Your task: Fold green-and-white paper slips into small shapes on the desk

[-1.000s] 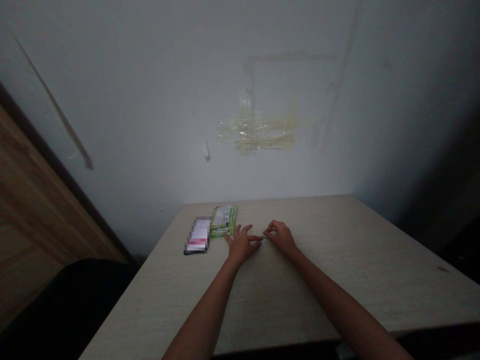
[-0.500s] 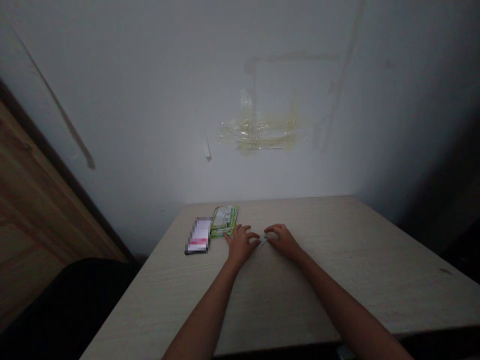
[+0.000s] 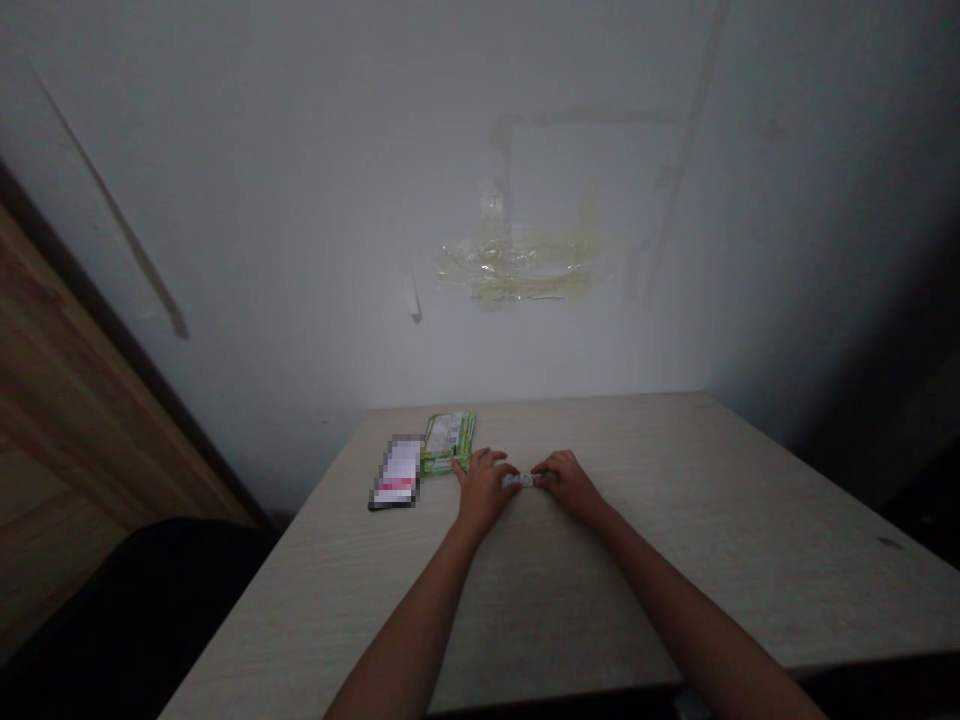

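Observation:
Between my hands, low over the table (image 3: 645,600), is a small pale strip with printed marks (image 3: 527,480), too small to make out its kind. My left hand (image 3: 484,490) pinches its left end between thumb and forefinger, with the other fingers spread. The thumb and fingertips of my right hand (image 3: 568,482) close on the right end. Just beyond the left hand lies a stack of green and white printed packets (image 3: 448,440). Left of the packets is a phone (image 3: 397,472), its screen blurred out.
A plain wall (image 3: 315,250) with crinkled clear tape (image 3: 517,268) rises behind the table. A dark chair-like shape (image 3: 150,600) stands at the lower left beside a wooden panel (image 3: 52,370). The table's near edge runs under my forearms.
The strip has turned from a slant to lying level between my hands, and more of its length shows. My right hand has dropped slightly. The packets and phone have stayed put.

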### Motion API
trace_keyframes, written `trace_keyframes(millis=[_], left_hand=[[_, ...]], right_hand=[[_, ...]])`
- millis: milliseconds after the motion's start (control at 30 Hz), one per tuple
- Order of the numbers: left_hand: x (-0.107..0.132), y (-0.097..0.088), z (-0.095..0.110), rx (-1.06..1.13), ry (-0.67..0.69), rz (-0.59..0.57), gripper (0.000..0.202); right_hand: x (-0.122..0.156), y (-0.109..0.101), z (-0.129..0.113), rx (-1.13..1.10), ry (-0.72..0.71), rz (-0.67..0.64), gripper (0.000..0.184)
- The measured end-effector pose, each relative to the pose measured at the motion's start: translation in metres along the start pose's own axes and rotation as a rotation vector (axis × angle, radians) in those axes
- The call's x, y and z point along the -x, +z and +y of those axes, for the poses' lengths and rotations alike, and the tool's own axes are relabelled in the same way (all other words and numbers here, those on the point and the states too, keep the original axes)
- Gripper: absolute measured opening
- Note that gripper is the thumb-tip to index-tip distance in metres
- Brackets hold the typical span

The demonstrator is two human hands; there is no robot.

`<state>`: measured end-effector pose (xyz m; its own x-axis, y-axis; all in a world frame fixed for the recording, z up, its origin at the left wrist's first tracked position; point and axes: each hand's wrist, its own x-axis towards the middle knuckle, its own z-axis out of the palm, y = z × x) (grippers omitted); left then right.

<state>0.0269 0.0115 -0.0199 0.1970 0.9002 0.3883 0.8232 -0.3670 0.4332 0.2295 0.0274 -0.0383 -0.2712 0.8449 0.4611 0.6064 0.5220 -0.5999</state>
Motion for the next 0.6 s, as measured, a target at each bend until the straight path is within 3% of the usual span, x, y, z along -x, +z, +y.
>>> trace_keyframes(millis=[367,600], left_hand=[[0.0005,0.0003,0.003,0.032,0.027,-0.025,0.009],[0.001,-0.0025,0.0038,0.117,-0.003,-0.007,0.01]], right_hand=[[-0.0013,-0.006,-0.0054,-0.043,-0.004,0.001,0.01],[-0.0003,-0.0081,0.0006,-0.152,0.039,0.015,0.026]])
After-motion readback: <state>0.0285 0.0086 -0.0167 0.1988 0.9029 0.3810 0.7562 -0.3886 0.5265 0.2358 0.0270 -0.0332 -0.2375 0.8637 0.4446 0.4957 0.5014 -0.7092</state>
